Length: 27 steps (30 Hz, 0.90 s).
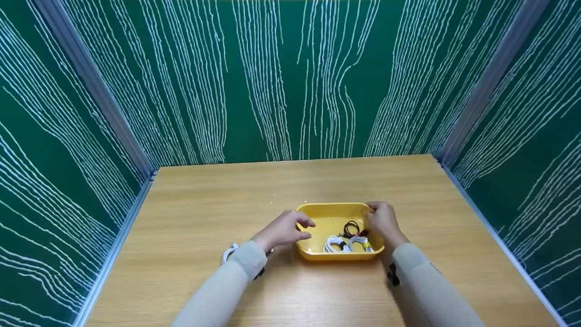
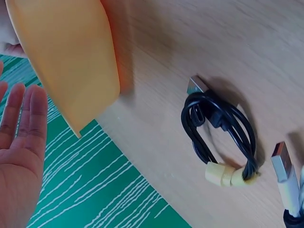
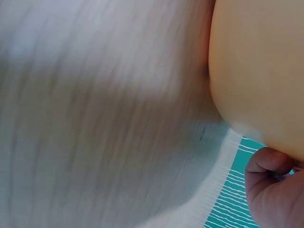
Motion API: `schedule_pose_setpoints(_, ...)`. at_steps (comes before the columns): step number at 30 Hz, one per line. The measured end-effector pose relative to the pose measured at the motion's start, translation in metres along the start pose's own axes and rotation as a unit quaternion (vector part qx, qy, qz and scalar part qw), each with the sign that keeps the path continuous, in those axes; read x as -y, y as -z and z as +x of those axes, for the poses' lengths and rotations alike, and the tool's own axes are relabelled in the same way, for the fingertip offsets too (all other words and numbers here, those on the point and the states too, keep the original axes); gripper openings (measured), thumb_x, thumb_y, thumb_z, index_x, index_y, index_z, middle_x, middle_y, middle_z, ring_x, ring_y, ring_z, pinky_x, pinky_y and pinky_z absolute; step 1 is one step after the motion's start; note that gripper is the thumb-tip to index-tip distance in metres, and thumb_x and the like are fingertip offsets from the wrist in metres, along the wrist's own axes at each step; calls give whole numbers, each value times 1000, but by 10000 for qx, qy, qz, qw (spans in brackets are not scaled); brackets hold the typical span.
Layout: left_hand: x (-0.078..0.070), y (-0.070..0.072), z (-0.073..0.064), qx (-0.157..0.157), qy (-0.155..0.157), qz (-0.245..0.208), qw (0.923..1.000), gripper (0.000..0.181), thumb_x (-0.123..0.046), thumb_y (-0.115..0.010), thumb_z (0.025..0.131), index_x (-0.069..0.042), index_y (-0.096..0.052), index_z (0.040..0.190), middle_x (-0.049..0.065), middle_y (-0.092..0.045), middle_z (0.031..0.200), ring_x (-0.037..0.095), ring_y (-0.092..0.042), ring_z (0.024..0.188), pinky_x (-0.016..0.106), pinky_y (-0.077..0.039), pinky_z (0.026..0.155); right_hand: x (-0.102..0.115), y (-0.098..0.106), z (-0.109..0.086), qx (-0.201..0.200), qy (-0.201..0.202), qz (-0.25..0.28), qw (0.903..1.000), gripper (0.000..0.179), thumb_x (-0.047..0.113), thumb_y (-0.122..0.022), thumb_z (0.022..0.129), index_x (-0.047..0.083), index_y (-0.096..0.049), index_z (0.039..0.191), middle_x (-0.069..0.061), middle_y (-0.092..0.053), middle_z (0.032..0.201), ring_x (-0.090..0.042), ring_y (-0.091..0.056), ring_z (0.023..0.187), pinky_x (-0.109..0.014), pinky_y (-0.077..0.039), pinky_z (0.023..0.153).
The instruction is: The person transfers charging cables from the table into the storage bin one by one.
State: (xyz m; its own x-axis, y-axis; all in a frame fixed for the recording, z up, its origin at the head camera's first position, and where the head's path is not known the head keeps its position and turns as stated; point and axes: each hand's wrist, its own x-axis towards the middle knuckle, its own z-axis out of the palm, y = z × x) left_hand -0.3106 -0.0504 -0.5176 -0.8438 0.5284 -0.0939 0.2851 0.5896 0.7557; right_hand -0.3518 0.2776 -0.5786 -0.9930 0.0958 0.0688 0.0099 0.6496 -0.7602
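Note:
A yellow plastic basin [image 1: 333, 210] stands on the wooden table. Inside it lie a coiled black cable [image 1: 351, 228], a white cable coil [image 1: 333, 244] and a greyish coil with a yellow tie [image 1: 359, 243]. My right hand [image 1: 385, 222] grips the basin's right rim, and the right wrist view shows its curled fingers [image 3: 269, 160] against the outer wall. By the left rim is my left hand [image 1: 285, 228], thumb and fingers apart, holding nothing. A black USB cable coil with a pale yellow tie [image 2: 221, 133] lies on the table below my left wrist.
Near it, partly cut off in the left wrist view, is a white USB cable [image 2: 288, 185] with a black tie. Part of a white coil [image 1: 228, 253] shows beside my left sleeve. Green panels with white lines [image 1: 290, 81] enclose the table's back and sides.

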Motion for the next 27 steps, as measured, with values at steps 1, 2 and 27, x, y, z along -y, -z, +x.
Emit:
schedule_pose_setpoints(1,0,1,0,-11,-24,14,10000,30,-16,-81,99,-11,-79,128,10,-76,129,24,-65,118,44,-54,115,0,0,0,6,-18,-5,10000,32,-7,-60,94,-7,-78,121,-31,-76,121,-35,-69,101,-26,-52,75)
schedule_pose_setpoints(2,1,1,-1,-21,-32,17,10000,30,-15,-80,99,-10,-79,129,11,-76,129,26,-65,118,45,-54,115,0,0,0,22,-38,-6,10000,33,-7,-60,95,-7,-77,122,-31,-75,122,-35,-69,101,-27,-53,76)
schedule_pose_setpoints(27,24,20,-20,-199,-405,-17,9990,29,-9,-80,97,-5,-79,126,16,-77,123,21,-69,105,40,-62,96,0,-2,-1,-94,-39,185,9998,35,-10,-58,90,-9,-77,120,-31,-76,117,-33,-69,96,-21,-50,71)
